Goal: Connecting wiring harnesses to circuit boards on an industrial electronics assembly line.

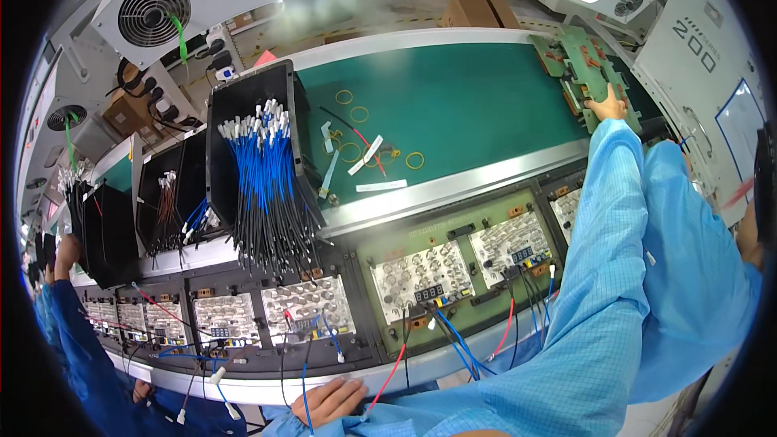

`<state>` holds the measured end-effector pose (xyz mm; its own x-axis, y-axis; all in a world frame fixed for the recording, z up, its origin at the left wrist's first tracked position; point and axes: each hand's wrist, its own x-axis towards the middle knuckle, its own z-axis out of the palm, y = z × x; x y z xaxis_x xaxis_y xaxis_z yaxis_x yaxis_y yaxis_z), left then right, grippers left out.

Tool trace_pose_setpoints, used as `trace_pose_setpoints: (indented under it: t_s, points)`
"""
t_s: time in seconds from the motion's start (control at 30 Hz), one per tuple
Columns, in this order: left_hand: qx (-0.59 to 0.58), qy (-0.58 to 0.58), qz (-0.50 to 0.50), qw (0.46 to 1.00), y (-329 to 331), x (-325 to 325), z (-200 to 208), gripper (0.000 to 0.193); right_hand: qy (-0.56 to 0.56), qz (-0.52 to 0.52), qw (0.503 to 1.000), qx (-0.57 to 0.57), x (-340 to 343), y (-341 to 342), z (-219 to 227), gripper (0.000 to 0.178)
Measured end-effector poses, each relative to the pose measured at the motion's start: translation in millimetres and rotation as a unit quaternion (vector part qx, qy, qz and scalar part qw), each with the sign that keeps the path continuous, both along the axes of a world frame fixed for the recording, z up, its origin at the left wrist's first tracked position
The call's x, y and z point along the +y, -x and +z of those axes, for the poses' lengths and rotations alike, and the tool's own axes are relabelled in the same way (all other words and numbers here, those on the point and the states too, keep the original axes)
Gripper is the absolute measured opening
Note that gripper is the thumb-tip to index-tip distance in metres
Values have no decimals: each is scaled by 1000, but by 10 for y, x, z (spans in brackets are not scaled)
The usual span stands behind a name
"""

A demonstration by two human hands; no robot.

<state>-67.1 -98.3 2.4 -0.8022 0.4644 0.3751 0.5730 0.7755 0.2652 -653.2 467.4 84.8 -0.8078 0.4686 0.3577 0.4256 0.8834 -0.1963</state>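
Note:
My right arm, in a light blue checked sleeve, stretches to the far right. My right hand (607, 105) grips the near edge of a green fixture board (595, 69) carrying orange-brown clips, which lies with other such boards at the mat's end. My left hand (332, 401) rests low on the line's near edge, fingers laid flat, no object visible in it. Beyond it sit circuit boards with digit displays, one in a green carrier (421, 235), with red, black and blue wires (463, 344) hanging over the edge.
A black bin (301, 113) of blue-and-black cables stands left of the green mat (469, 105). Rubber bands and white strips (380, 186) lie on the mat. A co-worker's dark blue sleeve (77, 332) is at left; another light blue sleeve (688, 275) is at right.

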Motion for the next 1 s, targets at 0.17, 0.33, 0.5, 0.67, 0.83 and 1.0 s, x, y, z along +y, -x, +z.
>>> trace_pose_setpoints:
  t_s: [0.17, 0.33, 0.5, 0.67, 0.83, 1.0]
  points:
    - [59, 63, 6, 996, -45, 31, -6, 36, -65, 59, 995, 42, -49, -312, 52, 96]
    - [26, 29, -7, 999, -100, 37, -84, 38, -154, 221, 956, 119, -493, -545, 425, 90]
    - [42, -31, 59, 997, -274, 94, -192, 44, -262, 401, 873, 93, -1077, -1406, 1006, 82]
    - [39, -138, 42, 989, -389, 190, -166, 42, -211, 560, 801, 12, -1495, -2337, 1298, 86]
    - [-49, -327, -103, 938, -623, 456, 219, 32, -150, 616, 767, -92, -1923, -3254, 1517, 85]
    - [-43, -515, -115, 848, -714, 491, 208, 17, -138, 670, 717, -133, -2242, -3808, 1275, 85]
